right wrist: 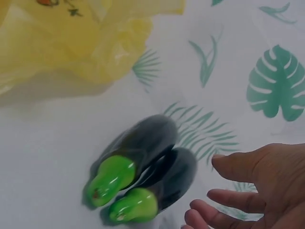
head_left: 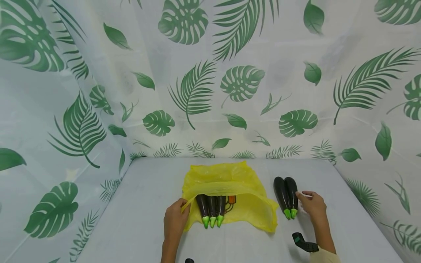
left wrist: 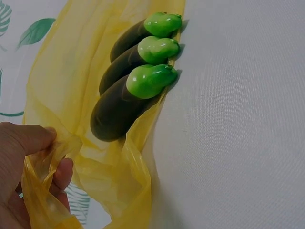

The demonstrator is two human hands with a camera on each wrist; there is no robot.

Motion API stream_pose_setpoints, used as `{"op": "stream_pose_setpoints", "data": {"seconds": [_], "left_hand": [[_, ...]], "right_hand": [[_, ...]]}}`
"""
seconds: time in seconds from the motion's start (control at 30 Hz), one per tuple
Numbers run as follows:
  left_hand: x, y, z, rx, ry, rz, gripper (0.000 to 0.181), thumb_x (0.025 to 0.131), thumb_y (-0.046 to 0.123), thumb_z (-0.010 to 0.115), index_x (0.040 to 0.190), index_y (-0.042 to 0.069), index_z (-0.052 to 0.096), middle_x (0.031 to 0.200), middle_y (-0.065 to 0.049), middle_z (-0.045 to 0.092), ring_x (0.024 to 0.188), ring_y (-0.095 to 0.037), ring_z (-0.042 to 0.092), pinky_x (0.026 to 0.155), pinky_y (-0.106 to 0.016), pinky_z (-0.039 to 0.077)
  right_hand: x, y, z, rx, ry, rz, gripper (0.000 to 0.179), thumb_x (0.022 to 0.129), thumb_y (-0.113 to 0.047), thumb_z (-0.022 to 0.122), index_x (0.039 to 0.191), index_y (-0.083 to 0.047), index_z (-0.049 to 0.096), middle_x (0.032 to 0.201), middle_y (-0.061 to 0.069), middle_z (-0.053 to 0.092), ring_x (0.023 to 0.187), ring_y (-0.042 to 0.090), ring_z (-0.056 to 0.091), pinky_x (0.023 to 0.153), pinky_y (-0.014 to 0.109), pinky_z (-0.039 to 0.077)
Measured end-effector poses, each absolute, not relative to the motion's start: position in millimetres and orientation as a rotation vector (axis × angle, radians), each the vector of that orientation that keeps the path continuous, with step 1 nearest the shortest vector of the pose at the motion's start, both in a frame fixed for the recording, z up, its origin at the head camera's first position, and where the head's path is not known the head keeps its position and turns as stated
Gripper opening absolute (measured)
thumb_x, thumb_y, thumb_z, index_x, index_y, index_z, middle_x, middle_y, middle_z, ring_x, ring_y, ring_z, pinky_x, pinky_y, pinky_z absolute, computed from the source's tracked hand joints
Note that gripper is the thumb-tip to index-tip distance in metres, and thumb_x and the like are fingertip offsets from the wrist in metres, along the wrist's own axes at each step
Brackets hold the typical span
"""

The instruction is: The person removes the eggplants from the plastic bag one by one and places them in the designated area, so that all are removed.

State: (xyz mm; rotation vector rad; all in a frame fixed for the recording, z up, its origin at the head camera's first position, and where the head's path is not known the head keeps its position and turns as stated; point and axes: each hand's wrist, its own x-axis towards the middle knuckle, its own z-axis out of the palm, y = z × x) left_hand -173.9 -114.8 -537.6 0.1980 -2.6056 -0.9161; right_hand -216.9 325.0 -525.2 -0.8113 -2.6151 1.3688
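My left hand (head_left: 175,222) pinches the left edge of a thin yellow plastic bag (head_left: 227,172), its mouth held up toward me. In the left wrist view the thumb (left wrist: 39,137) and fingers grip a gathered fold of the film. Three dark purple eggplants (head_left: 212,207) lie side by side inside, their green stem ends poking out at the mouth. Two more eggplants (right wrist: 152,143) lie together to the bag's right. Beside them is my right hand (head_left: 314,207), fingers spread and holding nothing; in the right wrist view a gap shows between thumb and eggplants.
A white-covered table (head_left: 138,204) carries everything. Behind and at the sides hang white sheets (head_left: 204,146) printed with green leaves. A black camera mount (head_left: 304,244) juts from my right wrist, and an orange print (head_left: 232,199) shows on the bag.
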Motion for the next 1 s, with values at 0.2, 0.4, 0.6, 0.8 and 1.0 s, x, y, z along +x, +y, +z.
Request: {"op": "stream_pose_setpoints", "data": {"seconds": [0.2,0.4,0.6,0.8,1.0], "left_hand": [[-174,-116,-537,0.186,-2.594,-0.911,0.013,0.086,0.019,0.075,0.094,0.010,0.072,0.090,-0.004,0.074,0.076,-0.015,0.066,0.069,-0.034,0.056],[-174,-116,-538,0.185,-2.580,-0.916,0.012,0.085,0.018,0.075,0.093,0.011,0.072,0.089,-0.003,0.075,0.077,-0.017,0.068,0.069,-0.035,0.055],[-174,-111,-540,0.172,-2.579,-0.921,0.013,0.084,0.020,0.076,0.093,0.011,0.072,0.090,-0.002,0.074,0.079,-0.017,0.068,0.069,-0.034,0.055],[-175,-110,-538,0.166,-2.561,-0.919,0.012,0.083,0.019,0.077,0.091,0.012,0.072,0.087,-0.001,0.074,0.076,-0.014,0.067,0.067,-0.033,0.054],[-174,-114,-537,0.179,-2.565,-0.898,0.012,0.083,0.020,0.077,0.091,0.012,0.072,0.088,-0.002,0.075,0.075,-0.014,0.067,0.064,-0.032,0.052]], "right_hand": [[-211,316,-503,-0.717,-2.470,1.278,0.045,0.100,-0.034,0.050,0.124,0.004,0.058,0.122,0.029,0.059,0.103,0.037,0.058,0.059,0.022,0.041],[-203,301,-477,-0.630,-2.276,1.359,0.037,0.102,-0.032,0.048,0.115,-0.002,0.065,0.098,0.002,0.070,0.076,-0.004,0.057,0.061,0.005,0.044],[-189,280,-445,-0.456,-2.253,1.489,0.041,0.102,-0.036,0.047,0.109,0.000,0.065,0.082,-0.024,0.058,0.078,-0.009,0.056,0.068,0.007,0.047],[-176,256,-424,-0.157,-2.370,1.508,0.045,0.104,-0.034,0.042,0.093,0.003,0.066,0.081,-0.012,0.063,0.079,0.000,0.058,0.068,0.014,0.049],[-173,239,-421,0.608,-2.364,1.604,0.027,0.104,-0.008,0.042,0.092,0.002,0.065,0.091,-0.003,0.067,0.081,0.010,0.061,0.067,0.025,0.053]]}}
